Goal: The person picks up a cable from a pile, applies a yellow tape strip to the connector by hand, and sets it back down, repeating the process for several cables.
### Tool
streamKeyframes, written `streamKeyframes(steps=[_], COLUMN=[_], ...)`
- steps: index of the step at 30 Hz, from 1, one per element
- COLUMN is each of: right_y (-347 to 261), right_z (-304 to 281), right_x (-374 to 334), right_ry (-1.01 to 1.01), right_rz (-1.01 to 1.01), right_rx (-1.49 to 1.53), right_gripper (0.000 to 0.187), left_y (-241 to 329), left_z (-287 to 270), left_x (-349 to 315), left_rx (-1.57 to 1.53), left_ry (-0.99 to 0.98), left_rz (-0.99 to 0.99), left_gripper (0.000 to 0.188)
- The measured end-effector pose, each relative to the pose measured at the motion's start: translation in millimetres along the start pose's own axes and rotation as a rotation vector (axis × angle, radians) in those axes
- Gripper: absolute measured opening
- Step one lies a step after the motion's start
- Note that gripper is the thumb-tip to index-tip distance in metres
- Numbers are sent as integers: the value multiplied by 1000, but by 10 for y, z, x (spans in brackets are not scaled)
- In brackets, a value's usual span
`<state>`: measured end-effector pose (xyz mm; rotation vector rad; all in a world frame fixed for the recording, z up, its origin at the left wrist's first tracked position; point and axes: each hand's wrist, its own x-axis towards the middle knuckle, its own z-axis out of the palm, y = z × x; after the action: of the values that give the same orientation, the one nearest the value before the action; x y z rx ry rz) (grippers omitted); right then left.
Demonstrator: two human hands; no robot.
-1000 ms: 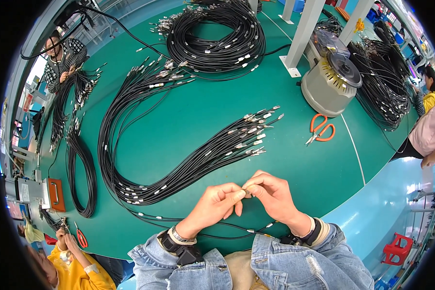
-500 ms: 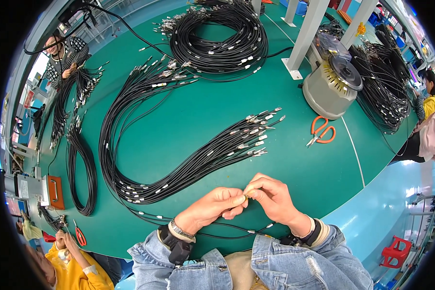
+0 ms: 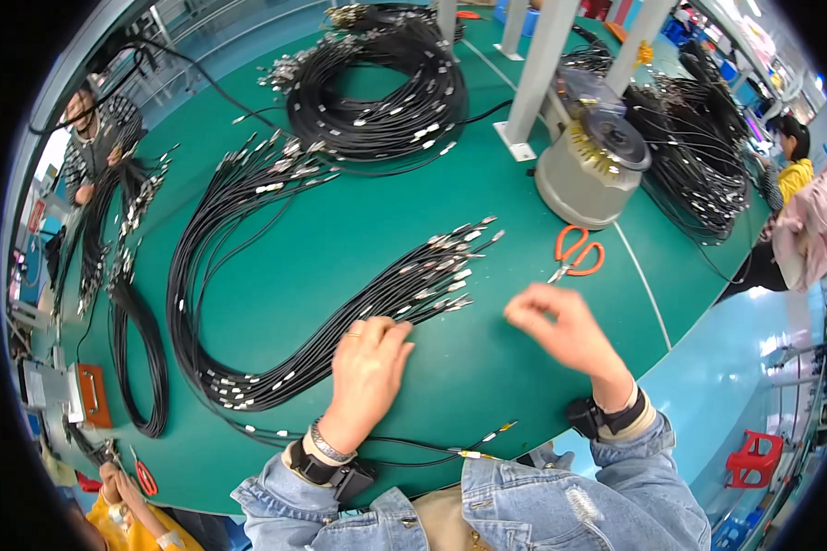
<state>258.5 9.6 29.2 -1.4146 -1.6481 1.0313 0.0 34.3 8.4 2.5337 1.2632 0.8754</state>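
Observation:
My left hand lies over the long curved bundle of black cables, near its right-hand part. Its fingers are stretched out and rest at the cables' edge; it is open. My right hand hovers over the green table, just below the orange-handled scissors. Its fingers are bent toward the thumb as in a pinch, slightly blurred, and whatever lies between the tips cannot be made out. Loose black cables with white and yellow tags run close to my body, below my left hand.
A thick cable coil lies at the back, beside grey metal posts. Right of it stands a round grey machine, with more cables beyond. A smaller loop and an orange box are at left. Other people sit around the table.
My hands were together, pinching something small; now they are apart. The left has moved left onto the cable bundle, the right up and right toward the scissors. The view has shifted slightly.

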Motion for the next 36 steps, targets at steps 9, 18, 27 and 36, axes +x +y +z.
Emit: streamKeyframes(steps=[9, 18, 27, 36], right_y=[180, 278, 129, -248], right_z=[-941, -1065, -949, 342], right_x=[591, 781, 681, 147], right_ry=[815, 790, 652, 218], right_rz=[42, 80, -71, -7], right_rx=[674, 697, 1054, 687], right_gripper=[16, 15, 11, 7], left_y=[-132, 3, 213, 284], left_z=[89, 52, 12, 7], left_x=[37, 67, 266, 267], left_rx=[157, -291, -368, -354], left_ry=[55, 77, -34, 2], left_rz=[77, -224, -104, -35], left_gripper=[15, 12, 18, 16])
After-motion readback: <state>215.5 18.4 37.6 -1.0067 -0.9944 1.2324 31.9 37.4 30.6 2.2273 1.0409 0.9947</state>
